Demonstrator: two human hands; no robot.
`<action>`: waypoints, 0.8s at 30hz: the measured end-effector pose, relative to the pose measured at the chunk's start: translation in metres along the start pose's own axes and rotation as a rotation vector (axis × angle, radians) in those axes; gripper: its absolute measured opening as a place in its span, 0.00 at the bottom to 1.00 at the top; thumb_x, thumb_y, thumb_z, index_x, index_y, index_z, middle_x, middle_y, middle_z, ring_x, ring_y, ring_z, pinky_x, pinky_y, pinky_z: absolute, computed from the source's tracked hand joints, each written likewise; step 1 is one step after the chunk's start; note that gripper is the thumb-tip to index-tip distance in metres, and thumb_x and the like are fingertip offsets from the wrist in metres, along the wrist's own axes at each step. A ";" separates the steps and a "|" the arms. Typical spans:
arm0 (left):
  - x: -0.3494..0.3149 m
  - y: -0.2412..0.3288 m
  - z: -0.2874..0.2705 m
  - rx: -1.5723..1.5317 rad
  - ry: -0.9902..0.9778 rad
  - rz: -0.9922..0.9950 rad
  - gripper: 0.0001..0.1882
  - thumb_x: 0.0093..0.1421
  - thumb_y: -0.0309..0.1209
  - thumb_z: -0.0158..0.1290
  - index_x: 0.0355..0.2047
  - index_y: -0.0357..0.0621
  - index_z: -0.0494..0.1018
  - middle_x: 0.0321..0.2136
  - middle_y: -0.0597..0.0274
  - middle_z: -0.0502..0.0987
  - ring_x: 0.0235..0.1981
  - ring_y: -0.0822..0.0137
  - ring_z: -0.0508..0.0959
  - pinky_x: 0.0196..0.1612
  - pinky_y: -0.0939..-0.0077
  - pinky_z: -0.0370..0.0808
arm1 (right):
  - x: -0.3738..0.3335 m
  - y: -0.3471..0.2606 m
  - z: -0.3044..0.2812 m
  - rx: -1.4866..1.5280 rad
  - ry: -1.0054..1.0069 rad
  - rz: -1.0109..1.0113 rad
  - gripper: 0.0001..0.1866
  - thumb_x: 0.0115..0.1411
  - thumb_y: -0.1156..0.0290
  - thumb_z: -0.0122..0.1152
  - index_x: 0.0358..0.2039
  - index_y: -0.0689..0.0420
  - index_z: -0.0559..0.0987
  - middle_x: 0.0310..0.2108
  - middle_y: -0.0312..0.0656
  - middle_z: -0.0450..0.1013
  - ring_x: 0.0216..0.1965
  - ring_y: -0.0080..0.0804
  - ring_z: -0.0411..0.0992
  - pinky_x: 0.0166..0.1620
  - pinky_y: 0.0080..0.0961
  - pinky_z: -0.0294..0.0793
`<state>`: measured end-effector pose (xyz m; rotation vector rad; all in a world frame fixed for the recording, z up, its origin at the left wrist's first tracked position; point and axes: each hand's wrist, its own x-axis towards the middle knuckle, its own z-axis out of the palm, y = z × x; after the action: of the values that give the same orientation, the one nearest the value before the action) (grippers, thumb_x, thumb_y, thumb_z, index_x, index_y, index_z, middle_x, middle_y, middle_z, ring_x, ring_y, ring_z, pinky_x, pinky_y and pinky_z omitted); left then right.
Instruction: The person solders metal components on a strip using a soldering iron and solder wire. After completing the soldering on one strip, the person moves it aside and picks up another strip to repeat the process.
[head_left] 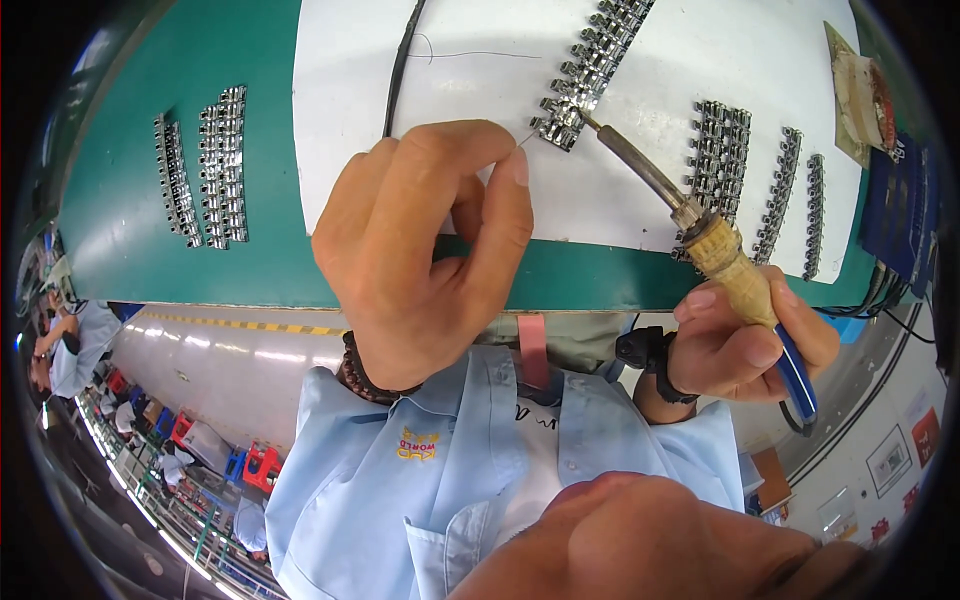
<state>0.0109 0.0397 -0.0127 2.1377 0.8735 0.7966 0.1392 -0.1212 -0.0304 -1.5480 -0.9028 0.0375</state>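
My left hand [425,235] is closed in a pinch, thumb against forefinger, on a thin strand of solder wire [528,139]. The wire's end points at the near end of a row of small shiny metal parts [598,70]. Wrapped round the yellowish handle of a soldering iron [735,268], my right hand [755,345] is closed too. The iron slants up to the left, and its tip is at the near end of that same row, apparently touching it. The part right under the tip is too small to make out.
White paper [480,95] covers much of the green table [270,60]. More metal rows lie at the right [720,150] and left [223,165]. A black cable [402,70] runs beside my left hand. At far right is a stained sponge-like pad [862,100].
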 end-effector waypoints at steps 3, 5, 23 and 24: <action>-0.001 -0.002 0.001 0.000 -0.010 -0.014 0.06 0.51 0.17 0.57 0.28 0.39 0.73 0.14 0.74 0.66 0.14 0.86 0.55 0.17 0.87 0.47 | 0.005 -0.005 0.005 -0.035 -0.032 -0.083 0.21 0.65 0.58 0.50 0.41 0.68 0.64 0.16 0.46 0.67 0.12 0.28 0.70 0.15 0.14 0.67; 0.000 -0.002 0.002 0.015 -0.009 -0.003 0.06 0.51 0.17 0.57 0.27 0.39 0.73 0.14 0.74 0.66 0.14 0.86 0.55 0.17 0.87 0.47 | 0.005 -0.005 0.007 -0.046 -0.043 -0.111 0.21 0.65 0.59 0.50 0.41 0.68 0.64 0.15 0.45 0.67 0.13 0.28 0.70 0.15 0.15 0.68; 0.002 -0.004 0.005 0.059 -0.034 0.003 0.06 0.50 0.16 0.57 0.26 0.39 0.73 0.16 0.73 0.67 0.14 0.84 0.57 0.17 0.86 0.50 | 0.009 -0.001 0.003 0.183 -0.188 -0.016 0.24 0.62 0.62 0.57 0.45 0.73 0.66 0.18 0.58 0.72 0.18 0.35 0.75 0.20 0.19 0.74; 0.002 -0.004 0.004 0.060 -0.033 0.003 0.06 0.50 0.16 0.57 0.26 0.39 0.73 0.16 0.73 0.67 0.14 0.84 0.57 0.17 0.86 0.50 | 0.009 -0.001 0.003 0.203 -0.191 -0.024 0.24 0.61 0.62 0.57 0.45 0.73 0.66 0.18 0.59 0.72 0.18 0.35 0.75 0.19 0.20 0.74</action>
<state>0.0137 0.0418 -0.0179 2.1988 0.8882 0.7431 0.1431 -0.1136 -0.0265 -1.3596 -1.0345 0.2566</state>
